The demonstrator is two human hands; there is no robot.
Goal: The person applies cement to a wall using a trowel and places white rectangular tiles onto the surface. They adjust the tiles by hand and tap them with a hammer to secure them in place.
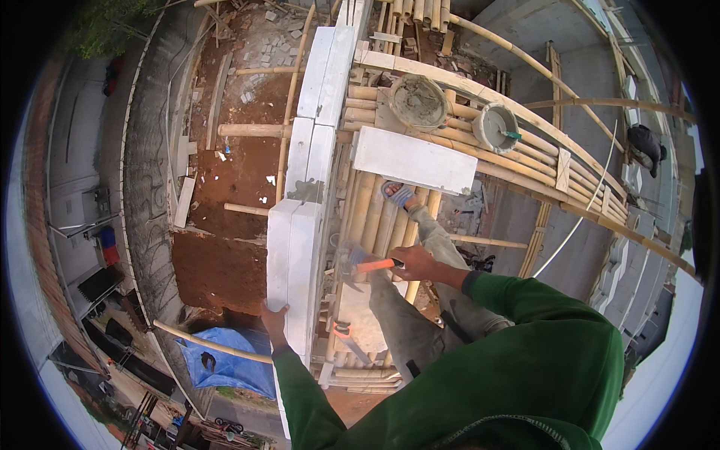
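I am looking down from high on a bamboo scaffold [480, 142] beside a wall of white blocks [319, 112], with red earth and a blue tarp [225, 364] far below on the ground. The wall runs away from me, its long axis pointing straight ahead, and the nearest block [294, 262] lies just left of my body. My left hand [274, 319] is pressed against that block's near end, fingers wrapped on its lower edge, so this hand is the one already on it. My right hand [414, 264] is closed around the orange handle of a tool [367, 264] whose head points left toward the block's side; the head is blurred, so I cannot tell whether it touches the block. The hands are well apart, with the block's right face between them. Further ahead on the scaffold, a loose white block [415, 160] lies crosswise, and beyond it stand two buckets of grey mortar [418, 101], one with a green-handled tool in it. A saw [346, 337] rests on the poles near my knee.
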